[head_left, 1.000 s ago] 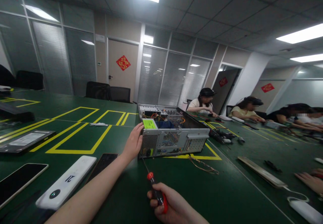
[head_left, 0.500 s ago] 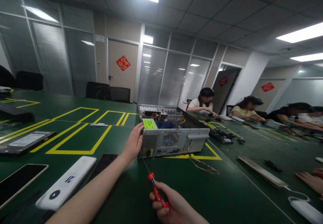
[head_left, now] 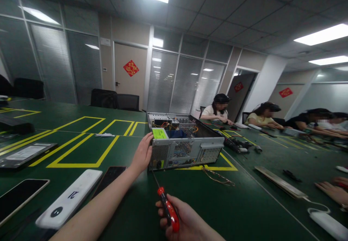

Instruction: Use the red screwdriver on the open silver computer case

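An opened computer case (head_left: 187,154) lies on the green table with its rear panel towards me. A power supply with a bright green label (head_left: 160,133) sits in its near left corner. My left hand (head_left: 143,152) is open, its fingers stretched along the left side of the case and touching it. In my right hand (head_left: 179,217) is a red and black screwdriver (head_left: 168,204), with the fingers closed round its handle. Its thin shaft points up and left to the lower left corner of the rear panel. I cannot make out what the tip touches.
On the left lie a white power bank marked 21 (head_left: 72,195), a phone (head_left: 21,199), a dark flat device (head_left: 108,177) and a hard drive (head_left: 28,155). Wires (head_left: 219,177) lie right of the case. Co-workers (head_left: 217,112) sit beyond; another person's hand (head_left: 331,190) is at right.
The screwdriver's handle has turned in my right hand, and that hand has shifted slightly left. My left hand stays against the case. The whole view has moved a little.
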A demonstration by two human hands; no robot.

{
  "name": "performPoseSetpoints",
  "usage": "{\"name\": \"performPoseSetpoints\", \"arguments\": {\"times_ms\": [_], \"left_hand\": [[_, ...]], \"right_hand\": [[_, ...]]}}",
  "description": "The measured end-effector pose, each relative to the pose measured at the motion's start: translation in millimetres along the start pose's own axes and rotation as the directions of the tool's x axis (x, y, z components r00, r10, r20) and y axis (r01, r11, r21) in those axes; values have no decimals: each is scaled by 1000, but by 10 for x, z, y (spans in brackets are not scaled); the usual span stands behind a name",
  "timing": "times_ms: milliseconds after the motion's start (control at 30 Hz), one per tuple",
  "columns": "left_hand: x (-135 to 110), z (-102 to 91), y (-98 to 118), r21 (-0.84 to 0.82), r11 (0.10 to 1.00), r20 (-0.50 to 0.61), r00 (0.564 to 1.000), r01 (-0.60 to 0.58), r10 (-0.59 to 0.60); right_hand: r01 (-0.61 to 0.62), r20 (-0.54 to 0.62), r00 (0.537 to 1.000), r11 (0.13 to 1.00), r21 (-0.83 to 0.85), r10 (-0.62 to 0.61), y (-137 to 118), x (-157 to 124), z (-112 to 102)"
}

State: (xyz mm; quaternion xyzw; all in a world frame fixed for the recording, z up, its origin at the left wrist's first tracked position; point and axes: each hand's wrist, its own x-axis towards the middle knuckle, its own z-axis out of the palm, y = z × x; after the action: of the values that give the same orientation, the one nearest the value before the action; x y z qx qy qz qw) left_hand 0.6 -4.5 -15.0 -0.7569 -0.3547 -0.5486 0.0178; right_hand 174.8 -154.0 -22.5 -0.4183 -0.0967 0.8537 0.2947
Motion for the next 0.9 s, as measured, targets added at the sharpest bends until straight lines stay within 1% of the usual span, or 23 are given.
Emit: {"name": "performPoseSetpoints", "arguments": {"times_ms": [67, 167, 333, 400, 533, 633, 733, 800, 900], "left_hand": [[0, 0, 1, -2, 1000, 0, 1000, 2, -2], [2, -4, 7, -2, 1000, 3, 1000, 4, -4], [2, -12, 13, -1, 1000, 7, 1000, 4, -4], [4, -13, 14, -1, 1000, 6, 1000, 1, -1], [7, -13, 16, -2, 1000, 5, 1000, 0, 0], [7, -15, 19, -2, 1000, 9, 1000, 1, -1], [7, -18, 22, -3, 1000, 7, 1000, 4, -4], [8, -17, 22, -1, 1000, 6, 1000, 7, -7], [6, -12, 16, -1, 1000, 3, 1000, 5, -5]], "right_hand": [[31, 4, 1000, 999, 41, -31, -10, -4, -12], [82, -40, 996, 995, 64, -80, -18, -11, -16], [73, -135, 988, 997, 7, -71, -6, -9, 18], [77, -151, 985, 997, -19, -79, 1, -4, 31], [41, -85, 995, 999, -30, -43, -7, -4, 27], [44, -41, 998, 999, 15, -43, -22, -7, -1], [90, -39, 995, 995, 38, -88, -27, -8, -20], [87, -43, 995, 996, 17, -86, -24, -9, -18], [73, -83, 994, 997, -3, -73, -14, -3, -6]]}}
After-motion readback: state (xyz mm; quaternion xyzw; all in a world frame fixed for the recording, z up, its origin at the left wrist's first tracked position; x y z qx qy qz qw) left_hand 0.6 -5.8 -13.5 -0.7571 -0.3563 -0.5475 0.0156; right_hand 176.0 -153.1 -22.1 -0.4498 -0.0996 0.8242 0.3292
